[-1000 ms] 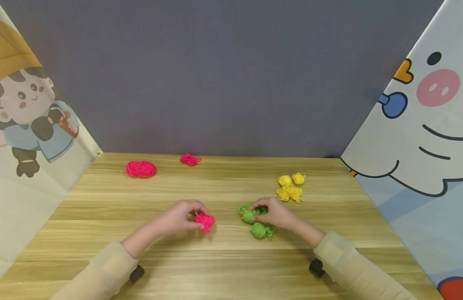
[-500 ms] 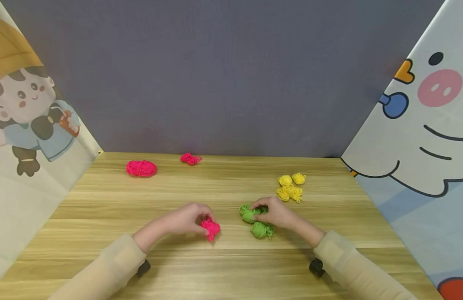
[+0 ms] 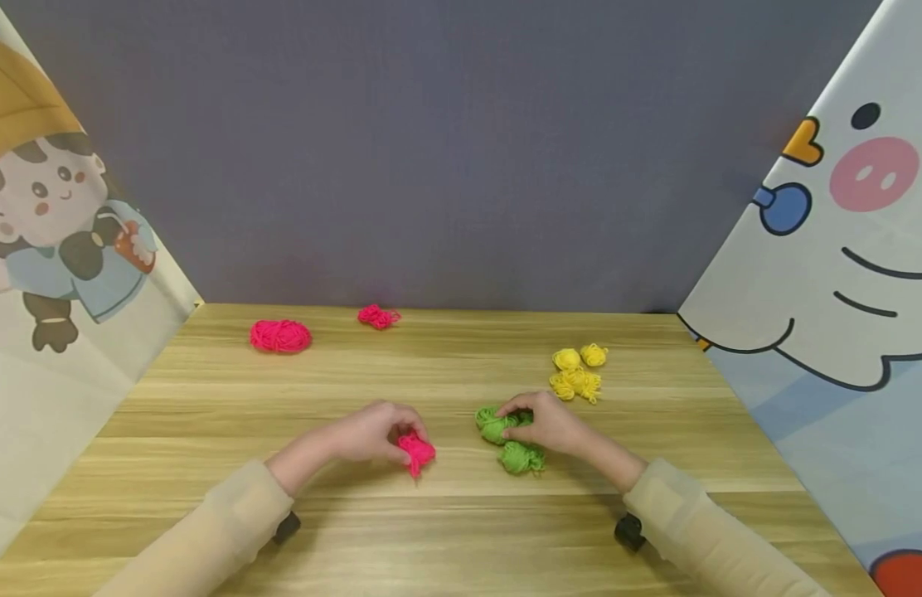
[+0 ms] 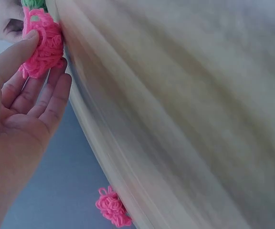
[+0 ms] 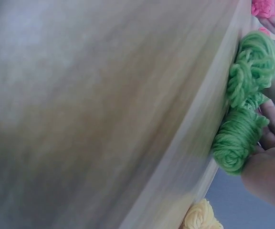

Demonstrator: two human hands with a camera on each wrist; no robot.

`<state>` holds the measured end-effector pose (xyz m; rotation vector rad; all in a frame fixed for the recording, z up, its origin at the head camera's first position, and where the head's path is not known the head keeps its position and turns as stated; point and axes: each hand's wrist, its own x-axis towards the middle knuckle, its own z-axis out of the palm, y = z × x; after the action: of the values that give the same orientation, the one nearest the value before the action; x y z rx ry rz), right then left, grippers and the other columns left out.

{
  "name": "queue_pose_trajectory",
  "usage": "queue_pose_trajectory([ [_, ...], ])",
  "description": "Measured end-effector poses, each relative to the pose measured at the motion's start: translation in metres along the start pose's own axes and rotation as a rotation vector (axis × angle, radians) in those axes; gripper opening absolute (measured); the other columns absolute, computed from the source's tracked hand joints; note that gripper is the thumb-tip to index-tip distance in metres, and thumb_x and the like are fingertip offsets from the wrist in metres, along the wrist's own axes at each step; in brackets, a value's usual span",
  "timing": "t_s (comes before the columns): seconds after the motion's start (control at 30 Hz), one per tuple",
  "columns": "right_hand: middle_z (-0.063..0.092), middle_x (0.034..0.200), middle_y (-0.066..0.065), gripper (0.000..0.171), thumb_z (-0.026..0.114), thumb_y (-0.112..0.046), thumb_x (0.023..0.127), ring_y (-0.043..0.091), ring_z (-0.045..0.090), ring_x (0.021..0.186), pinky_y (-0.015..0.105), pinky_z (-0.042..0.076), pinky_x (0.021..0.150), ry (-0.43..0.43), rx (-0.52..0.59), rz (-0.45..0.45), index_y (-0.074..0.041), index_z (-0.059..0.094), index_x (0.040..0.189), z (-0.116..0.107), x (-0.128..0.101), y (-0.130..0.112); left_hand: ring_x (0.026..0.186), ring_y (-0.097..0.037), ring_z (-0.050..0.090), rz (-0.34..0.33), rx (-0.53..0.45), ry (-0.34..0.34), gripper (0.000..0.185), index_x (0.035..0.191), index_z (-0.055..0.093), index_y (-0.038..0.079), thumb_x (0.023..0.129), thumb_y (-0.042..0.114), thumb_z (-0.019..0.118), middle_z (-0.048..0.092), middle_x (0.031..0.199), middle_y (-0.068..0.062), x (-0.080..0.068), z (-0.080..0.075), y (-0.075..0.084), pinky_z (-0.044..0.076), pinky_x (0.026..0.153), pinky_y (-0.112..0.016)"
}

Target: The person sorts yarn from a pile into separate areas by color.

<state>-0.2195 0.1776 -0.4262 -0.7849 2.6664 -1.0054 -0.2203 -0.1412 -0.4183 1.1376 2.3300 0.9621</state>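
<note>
Left panel: a cartoon-child screen [image 3: 58,249] leans along the table's left edge.
Table: pale wood-grain top [image 3: 446,531], with a grey-purple wall [image 3: 446,149] behind its far edge.
Far left: a flat pink yarn skein [image 3: 280,336] lies near the back edge; a smaller pink tuft [image 3: 379,317] lies further right, just before the wall.
Left hand: the left hand [image 3: 371,433] pinches a pink yarn bundle [image 3: 416,453] between thumb and fingertips, low at the table's middle.
Gap: bare wood between the pink bundle and the green ones; the two hands are near but apart.
Right hand: the right hand [image 3: 546,423] has curled fingers gripping the green yarn bundles [image 3: 506,435], which rest on the table.
Behind it: yellow yarn bundles [image 3: 578,371], close together, apart from the green.
Right panel: a cartoon-pig screen [image 3: 841,290] closes the right edge.
Front: open wood between the two sleeves.
</note>
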Motion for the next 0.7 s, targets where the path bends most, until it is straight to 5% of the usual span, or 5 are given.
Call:
queue_pose_trajectory([
  [0.7,0.07,0.105,0.002,0.027,0.075,-0.022,0.08,0.02,0.063,0.1,0.034,0.053,0.086,0.009,0.007,0.003,-0.012,0.07,0.105,0.001,-0.001,0.0,0.09,-0.006,0.059,-0.067,-0.031,-0.019,0.026,0.098,0.067,0.016,0.076,0.007,0.077,0.066,0.094,0.011,-0.008,-0.014,-0.012,0.051,0.082,-0.025],
])
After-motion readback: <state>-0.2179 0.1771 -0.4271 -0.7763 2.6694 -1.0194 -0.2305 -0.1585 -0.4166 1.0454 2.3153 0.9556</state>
